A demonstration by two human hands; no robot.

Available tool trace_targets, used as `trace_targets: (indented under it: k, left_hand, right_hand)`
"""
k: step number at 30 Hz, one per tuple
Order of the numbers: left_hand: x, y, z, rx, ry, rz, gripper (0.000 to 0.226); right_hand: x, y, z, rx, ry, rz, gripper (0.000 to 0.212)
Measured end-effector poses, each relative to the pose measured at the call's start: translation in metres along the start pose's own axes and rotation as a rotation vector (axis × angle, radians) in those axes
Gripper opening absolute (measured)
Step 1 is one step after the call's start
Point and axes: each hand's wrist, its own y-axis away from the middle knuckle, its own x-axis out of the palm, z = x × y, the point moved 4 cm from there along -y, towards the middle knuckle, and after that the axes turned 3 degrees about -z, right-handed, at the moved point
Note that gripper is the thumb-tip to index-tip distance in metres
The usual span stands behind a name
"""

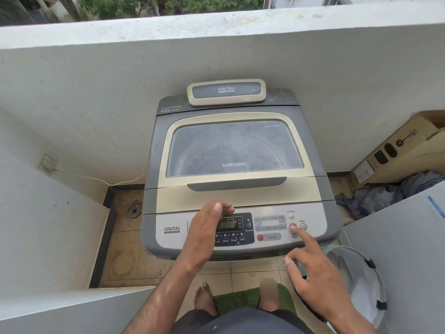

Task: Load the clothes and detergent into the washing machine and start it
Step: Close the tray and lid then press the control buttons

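A grey and beige top-loading washing machine (236, 189) stands against the balcony wall with its glass lid (234, 148) closed. Its lit display (227, 224) reads 1:08. My right hand (313, 268) points with a straight index finger, whose tip presses the red start button (292, 226) on the control panel; the other fingers are curled. My left hand (204, 235) rests on the left half of the panel, fingers relaxed, holding nothing. No clothes or detergent show through the dusty lid.
A white laundry basket (356, 285) stands at my right. Blue clothes (385, 194) lie on the floor beside a cardboard box (404, 150). A floor drain (134, 210) sits left of the machine. My bare feet stand by a green mat (243, 301).
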Motion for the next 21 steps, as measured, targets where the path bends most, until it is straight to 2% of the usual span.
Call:
trace_targets:
  k: [2,3,7,10,21]
  left_hand:
    - [-0.012,0.006,0.000,0.023,-0.168,-0.007,0.018]
    - [-0.019,0.010,0.002,0.039,-0.271,-0.016,0.015]
    - [-0.041,0.029,0.019,0.191,-0.668,-0.029,0.029]
    - [-0.046,0.039,0.035,0.228,-0.821,0.019,0.032]
    - [-0.044,0.047,0.045,0.238,-0.817,0.011,0.037]
  right_hand:
    - [0.000,0.000,0.000,0.012,0.017,0.018,0.019]
    - [0.000,0.000,0.000,0.018,0.022,0.026,0.020]
    - [0.003,-0.002,-0.002,0.045,0.032,0.066,0.022]
    - [0.006,-0.004,-0.005,0.067,0.023,0.077,0.024]
    - [0.013,-0.007,-0.007,0.115,0.012,0.089,0.025]
